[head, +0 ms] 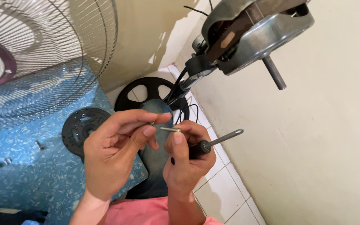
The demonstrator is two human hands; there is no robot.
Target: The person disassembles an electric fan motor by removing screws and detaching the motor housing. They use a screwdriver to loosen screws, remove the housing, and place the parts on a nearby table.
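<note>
Left: fan guard (pixel 42 50) on blue surface (pixel 30 175), black disc (pixel 82 125) near. Centre: left hand (pixel 113 154) pinches a small part — too small to identify. Right hand (pixel 186 160) grips screw (pixel 170 129) and screwdriver (pixel 217 139). Far right — motor (pixel 255 33).

At your left a blue speckled surface (pixel 42 183) carries a white wire fan guard (pixel 42 54), a black round plate (pixel 82 127) and a few loose screws (pixel 39 145) (one lies apart). The white tiled floor (pixel 223 196) carries a black round fan base (pixel 148 93).
</note>
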